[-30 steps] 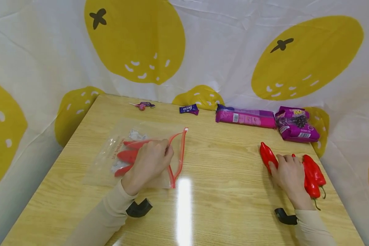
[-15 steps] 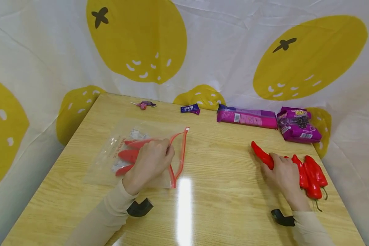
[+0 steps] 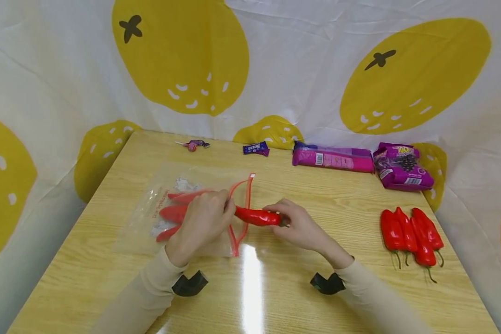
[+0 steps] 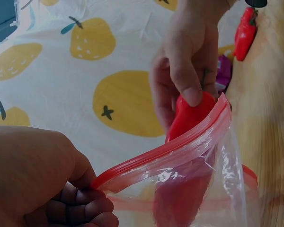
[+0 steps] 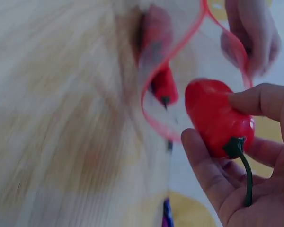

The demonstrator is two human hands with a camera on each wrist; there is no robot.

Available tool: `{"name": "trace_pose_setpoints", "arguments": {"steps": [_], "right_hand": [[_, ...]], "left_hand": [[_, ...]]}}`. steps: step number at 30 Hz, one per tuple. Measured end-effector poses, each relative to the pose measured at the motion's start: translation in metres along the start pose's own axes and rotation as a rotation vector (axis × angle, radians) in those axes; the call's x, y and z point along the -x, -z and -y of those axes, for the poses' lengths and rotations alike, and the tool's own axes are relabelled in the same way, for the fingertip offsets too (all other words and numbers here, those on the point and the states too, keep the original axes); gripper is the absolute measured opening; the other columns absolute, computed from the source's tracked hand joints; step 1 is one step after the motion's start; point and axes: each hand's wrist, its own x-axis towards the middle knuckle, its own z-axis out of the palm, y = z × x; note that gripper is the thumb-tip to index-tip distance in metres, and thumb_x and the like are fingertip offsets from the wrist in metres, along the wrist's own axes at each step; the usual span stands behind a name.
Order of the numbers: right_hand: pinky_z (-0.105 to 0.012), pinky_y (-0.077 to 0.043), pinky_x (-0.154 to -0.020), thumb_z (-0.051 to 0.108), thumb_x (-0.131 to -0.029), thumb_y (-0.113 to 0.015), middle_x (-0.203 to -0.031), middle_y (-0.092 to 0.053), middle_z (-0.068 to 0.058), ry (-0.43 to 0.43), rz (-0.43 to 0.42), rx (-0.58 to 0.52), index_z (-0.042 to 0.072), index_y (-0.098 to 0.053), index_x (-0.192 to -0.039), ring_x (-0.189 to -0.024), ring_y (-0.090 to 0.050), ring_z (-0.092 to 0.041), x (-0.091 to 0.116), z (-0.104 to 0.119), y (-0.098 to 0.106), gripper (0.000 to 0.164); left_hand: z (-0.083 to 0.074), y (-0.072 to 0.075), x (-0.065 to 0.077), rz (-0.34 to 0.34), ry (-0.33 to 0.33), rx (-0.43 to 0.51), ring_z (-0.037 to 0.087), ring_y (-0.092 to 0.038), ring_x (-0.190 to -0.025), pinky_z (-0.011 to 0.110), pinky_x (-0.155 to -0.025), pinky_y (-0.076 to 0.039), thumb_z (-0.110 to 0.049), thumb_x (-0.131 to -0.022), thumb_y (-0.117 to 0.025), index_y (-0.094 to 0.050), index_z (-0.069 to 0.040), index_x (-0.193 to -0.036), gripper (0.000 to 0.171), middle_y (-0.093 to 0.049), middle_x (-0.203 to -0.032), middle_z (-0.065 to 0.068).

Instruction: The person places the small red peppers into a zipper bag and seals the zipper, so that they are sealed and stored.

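My left hand (image 3: pixel 204 220) pinches the red zip edge of a clear zip bag (image 3: pixel 138 232), holding its mouth apart. Inside the bag lie several red peppers (image 3: pixel 173 213), partly hidden by that hand. My right hand (image 3: pixel 296 225) grips a red pepper (image 3: pixel 256 216) near its stem end, thumb on one side and fingers on the other. The pepper's tip points left into the bag's opening. In the left wrist view its lower part shows through the clear plastic. The right wrist view shows the green stem (image 5: pixel 246 175) hanging toward the palm.
Several red peppers (image 3: pixel 415 236) lie side by side at the table's right. Along the back edge are a lollipop (image 3: pixel 192 145), a small blue-wrapped sweet (image 3: pixel 256 148), a long purple packet (image 3: pixel 334 157) and a purple bag (image 3: pixel 402 168). A fruit-print cloth (image 3: pixel 292 69) hangs behind.
My right hand has picked a red pepper from the group on the right and carried it left to the bag's mouth. My left hand stays at the bag's edge.
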Motion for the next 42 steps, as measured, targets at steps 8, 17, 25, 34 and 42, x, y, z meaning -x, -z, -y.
{"name": "trace_pose_setpoints", "arguments": {"steps": [8, 17, 25, 34, 42], "right_hand": [[-0.027, -0.052, -0.069, 0.022, -0.082, -0.068, -0.099, -0.064, 0.005, 0.066, 0.091, -0.216, 0.014, -0.060, -0.110, -0.082, -0.062, -0.010, -0.041, 0.018, -0.041, 0.030], [-0.024, -0.049, -0.074, 0.005, -0.081, -0.065, -0.093, -0.064, -0.003, 0.094, 0.067, -0.238, 0.007, -0.061, -0.095, -0.084, -0.058, -0.010, -0.073, 0.027, -0.070, 0.015], [-0.022, -0.047, -0.078, -0.005, -0.079, -0.054, -0.088, -0.064, -0.013, 0.245, 0.032, -0.157, -0.005, -0.061, -0.095, -0.081, -0.056, -0.015, -0.083, 0.030, -0.084, 0.017], [-0.025, -0.051, -0.074, 0.010, -0.083, -0.064, -0.102, -0.064, -0.007, 0.083, 0.013, -0.128, 0.005, -0.061, -0.108, -0.086, -0.063, -0.015, -0.056, 0.021, -0.050, 0.025], [-0.034, -0.049, -0.062, 0.012, -0.083, -0.063, -0.096, -0.064, -0.009, -0.125, -0.384, 0.305, 0.005, -0.065, -0.104, -0.077, -0.062, -0.020, 0.044, -0.055, 0.033, 0.022]], "left_hand": [[0.000, -0.002, 0.001, -0.009, -0.013, -0.014, 0.008, -0.035, -0.041, 0.021, -0.038, -0.028, -0.012, -0.083, -0.055, -0.048, -0.013, -0.059, 0.025, -0.037, -0.048, -0.005], [0.001, -0.003, 0.001, -0.069, -0.044, -0.036, 0.010, -0.036, -0.042, 0.025, -0.040, -0.029, -0.011, -0.082, -0.057, -0.046, -0.012, -0.057, 0.027, -0.036, -0.048, -0.004], [0.000, -0.003, 0.001, -0.044, -0.019, -0.021, 0.011, -0.037, -0.044, 0.025, -0.041, -0.031, -0.012, -0.083, -0.056, -0.049, -0.011, -0.058, 0.026, -0.037, -0.048, -0.003], [0.001, -0.002, 0.002, -0.034, -0.018, -0.026, 0.008, -0.035, -0.040, 0.022, -0.038, -0.028, -0.013, -0.084, -0.056, -0.048, -0.011, -0.060, 0.026, -0.036, -0.048, -0.004], [0.000, 0.000, 0.001, -0.031, -0.004, -0.006, 0.007, -0.032, -0.037, 0.021, -0.036, -0.026, -0.011, -0.083, -0.057, -0.045, -0.012, -0.057, 0.029, -0.034, -0.046, -0.005]]}}
